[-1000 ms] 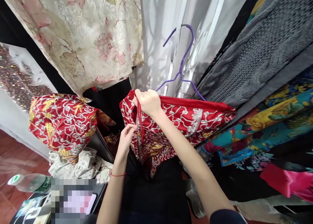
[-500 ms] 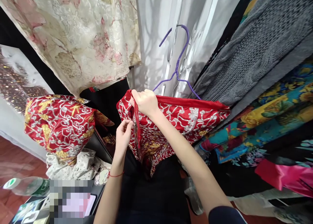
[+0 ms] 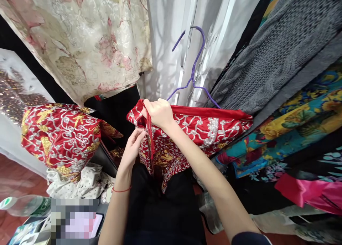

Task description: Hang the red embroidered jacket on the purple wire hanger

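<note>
A red garment (image 3: 192, 125) with silver and gold embroidery spreads across my lap, its plain red band along the top. My right hand (image 3: 159, 112) is closed on that band near the left end, with a red cord or edge strip hanging below the fist. Lower and to the left, my left hand (image 3: 134, 145) pinches the garment's edge beside an opening in the cloth. Behind the band rises a purple hanger (image 3: 192, 77); its lower part is hidden by the garment, so I cannot tell how the two are joined.
To the left, another red embroidered piece (image 3: 61, 138) lies over a spotted white cloth (image 3: 88, 181). A plastic bottle (image 3: 26, 206) and a phone (image 3: 97, 223) are at the lower left. Floral cloth (image 3: 80, 42) hangs above; a grey knit (image 3: 280, 52) and patterned clothes hang right.
My left hand has shifted slightly up and turned, still pinching the edge. The garment's lower folds have drawn up a little. My right hand keeps its hold.
</note>
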